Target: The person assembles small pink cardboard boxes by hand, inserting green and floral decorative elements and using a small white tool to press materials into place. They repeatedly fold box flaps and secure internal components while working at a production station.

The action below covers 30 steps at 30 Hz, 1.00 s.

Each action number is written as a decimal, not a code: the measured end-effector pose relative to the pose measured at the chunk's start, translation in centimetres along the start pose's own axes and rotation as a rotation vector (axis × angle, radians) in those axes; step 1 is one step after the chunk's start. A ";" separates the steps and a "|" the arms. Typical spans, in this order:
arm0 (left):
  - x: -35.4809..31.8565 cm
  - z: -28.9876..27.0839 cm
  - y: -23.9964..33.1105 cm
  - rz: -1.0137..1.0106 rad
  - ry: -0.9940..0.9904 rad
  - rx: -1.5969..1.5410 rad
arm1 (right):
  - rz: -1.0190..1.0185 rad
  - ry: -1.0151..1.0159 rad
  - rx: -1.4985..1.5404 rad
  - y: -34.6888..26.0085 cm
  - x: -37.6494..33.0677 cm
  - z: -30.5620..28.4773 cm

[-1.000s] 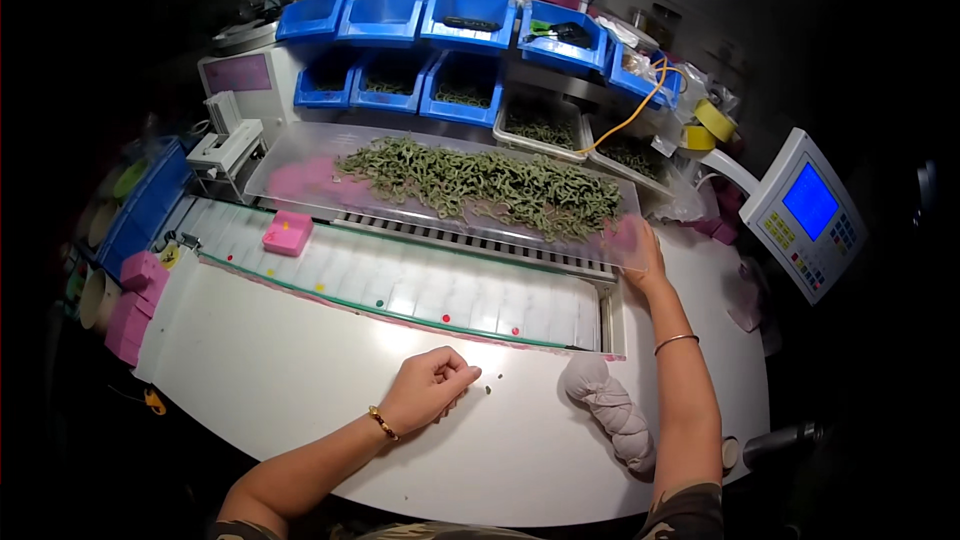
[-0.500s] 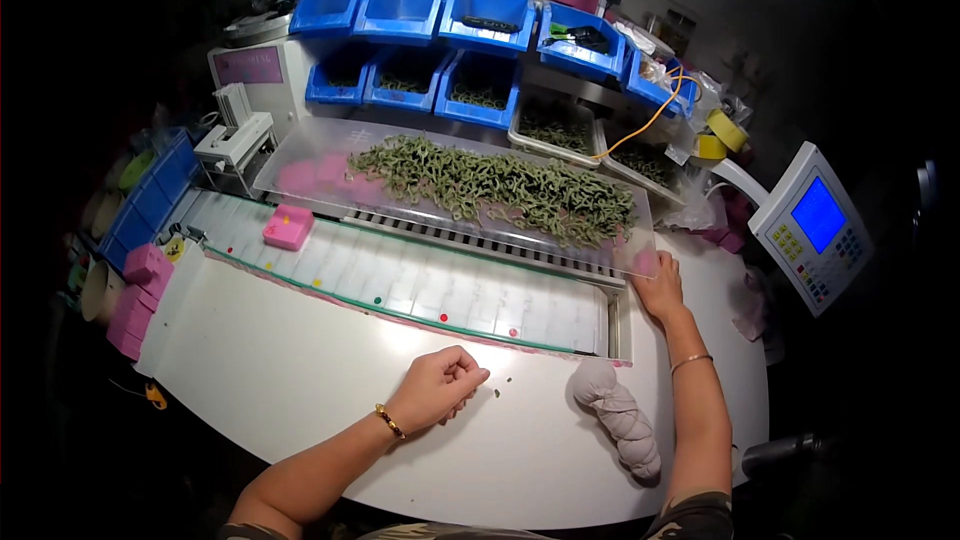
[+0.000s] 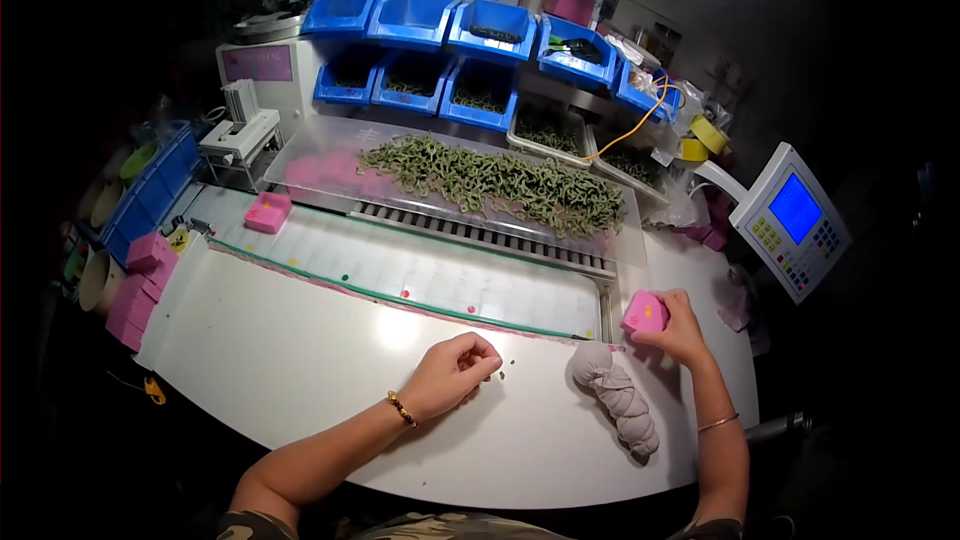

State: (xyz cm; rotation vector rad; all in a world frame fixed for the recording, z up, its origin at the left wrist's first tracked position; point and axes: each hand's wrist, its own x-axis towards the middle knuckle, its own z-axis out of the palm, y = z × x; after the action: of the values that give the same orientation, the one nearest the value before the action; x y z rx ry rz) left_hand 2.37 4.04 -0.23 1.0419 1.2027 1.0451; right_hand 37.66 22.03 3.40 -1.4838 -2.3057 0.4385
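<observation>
Pink box (image 3: 645,311) gripped in the right hand (image 3: 680,330), just to the right of the conveyor (image 3: 440,280).
The box is held between thumb and fingers over the white tabletop (image 3: 300,330); whether it is lifted clear cannot be told. The left hand (image 3: 455,372) is loosely curled beside dark bits (image 3: 502,375); whether anything is enclosed in it cannot be told. Between the hands, nearer the right, a grey cloth bundle (image 3: 620,400) is laid. A second pink box (image 3: 268,212) is set near the conveyor's left end. Behind, green curled pieces (image 3: 490,185) are heaped on a clear tray (image 3: 330,138), and blue bins (image 3: 412,20) are ranged in two rows beyond.
</observation>
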 end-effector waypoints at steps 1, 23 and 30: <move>-0.2 0.0 0.3 0.011 0.010 -0.002 | -0.052 0.033 -0.013 -2.4 -0.4 0.1; -7.5 -2.4 -1.0 0.202 -0.185 0.522 | -0.703 0.064 0.014 -22.1 -10.2 9.9; -7.6 -1.6 -2.1 0.278 -0.149 0.450 | -0.719 -0.046 -0.186 -23.3 -10.2 9.2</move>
State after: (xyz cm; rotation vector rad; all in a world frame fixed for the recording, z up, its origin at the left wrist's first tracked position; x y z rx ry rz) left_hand 0.41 -3.74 -0.88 1.6466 1.2212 0.9033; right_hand 18.61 2.76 4.26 -0.6176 -2.7564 0.0532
